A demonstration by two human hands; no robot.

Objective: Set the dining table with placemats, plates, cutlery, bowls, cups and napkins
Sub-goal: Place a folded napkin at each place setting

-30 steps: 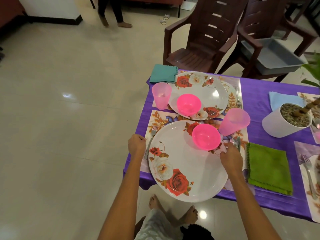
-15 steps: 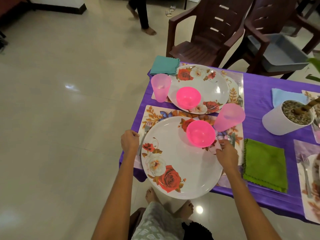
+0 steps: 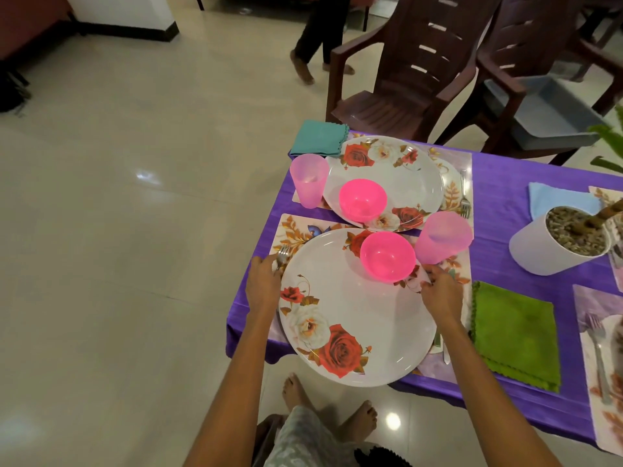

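Your left hand [image 3: 263, 288] sits at the 9 o'clock rim of the near plate [image 3: 350, 315], fingers curled round the edge just beside a metal fork [image 3: 282, 255] lying on the placemat [image 3: 293, 230]; your right hand [image 3: 438, 293] is at the plate's 3 o'clock rim, fingertips pinching the edge there. The plate is a large, glossy white round, printed with red and cream roses, and its near edge overhangs the table [image 3: 499, 183], which is draped in a shiny purple cloth. On the plate at about 1 o'clock stands a small, smooth, bright pink bowl [image 3: 387, 256], hollow side up with nothing in it. Just beside the bowl at its 3 o'clock stands a translucent pink tumbler [image 3: 441, 237] on the leaf-printed placemat. At 12 o'clock from your plate, a second rose plate [image 3: 404, 176] carries a second pink bowl [image 3: 362, 199], with another pink tumbler [image 3: 308, 180] at its 9 o'clock and a folded teal napkin [image 3: 318, 138] with a scalloped edge beyond that. At 3 o'clock from your right hand lies a fuzzy green napkin [image 3: 515, 332], folded square with a zigzag hem. Farther off at 2 o'clock stands a white cylindrical pot [image 3: 546, 251] filled with pebbles, a brown stem rising from them.
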